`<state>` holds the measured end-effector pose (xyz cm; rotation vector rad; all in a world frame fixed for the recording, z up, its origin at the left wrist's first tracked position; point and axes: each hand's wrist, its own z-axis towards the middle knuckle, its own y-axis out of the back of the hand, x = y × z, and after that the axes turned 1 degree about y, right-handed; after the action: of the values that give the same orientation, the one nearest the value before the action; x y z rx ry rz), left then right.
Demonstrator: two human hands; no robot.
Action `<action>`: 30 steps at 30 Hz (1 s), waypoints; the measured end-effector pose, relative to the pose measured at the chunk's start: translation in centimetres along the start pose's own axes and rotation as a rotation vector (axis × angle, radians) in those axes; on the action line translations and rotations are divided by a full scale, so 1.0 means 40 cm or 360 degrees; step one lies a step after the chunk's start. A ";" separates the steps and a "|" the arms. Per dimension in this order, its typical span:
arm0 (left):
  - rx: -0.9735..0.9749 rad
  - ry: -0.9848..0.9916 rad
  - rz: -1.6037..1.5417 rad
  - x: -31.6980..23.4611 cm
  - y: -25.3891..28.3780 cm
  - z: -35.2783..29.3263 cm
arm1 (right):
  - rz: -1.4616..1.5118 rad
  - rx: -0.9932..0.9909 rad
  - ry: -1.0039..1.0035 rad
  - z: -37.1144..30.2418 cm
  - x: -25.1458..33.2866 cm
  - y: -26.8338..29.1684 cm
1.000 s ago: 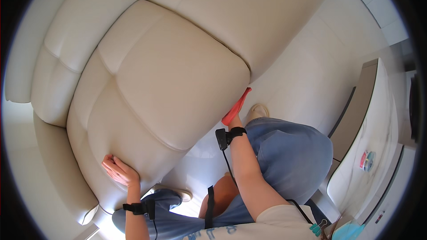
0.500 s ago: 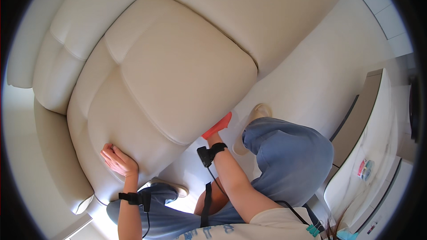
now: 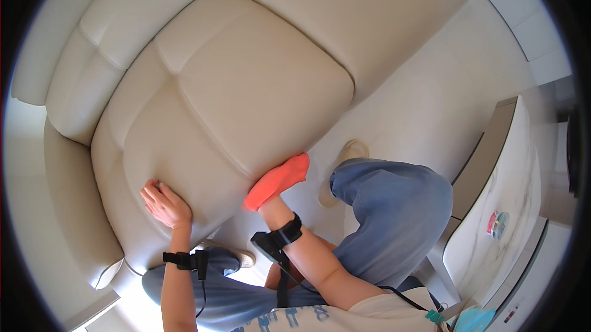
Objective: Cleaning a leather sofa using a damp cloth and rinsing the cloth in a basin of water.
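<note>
Now: your right hand covered by orange cloth, grasping it, pressed on sofa seat cushion front edge. Cloth long axis runs up-right from wrist. Your left hand released, flat on cushion, left of cloth.

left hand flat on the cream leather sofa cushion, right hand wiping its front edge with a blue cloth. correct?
Not quite: in the head view the cloth is orange-red, not blue. The right hand presses the orange-red cloth on the front edge of the cream leather sofa seat cushion, while the left hand rests flat on it.
</note>
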<state>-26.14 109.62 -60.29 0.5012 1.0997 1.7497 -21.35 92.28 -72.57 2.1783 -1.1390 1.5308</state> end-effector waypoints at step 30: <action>-0.0015 -0.0071 -0.0072 0.003 0.003 0.000 | 0.1082 0.0079 -0.0021 0.318 0.191 0.080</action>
<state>-26.27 109.71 -60.21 0.5038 1.0634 1.6959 -13.77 79.14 -71.93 1.9208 -2.0037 1.7890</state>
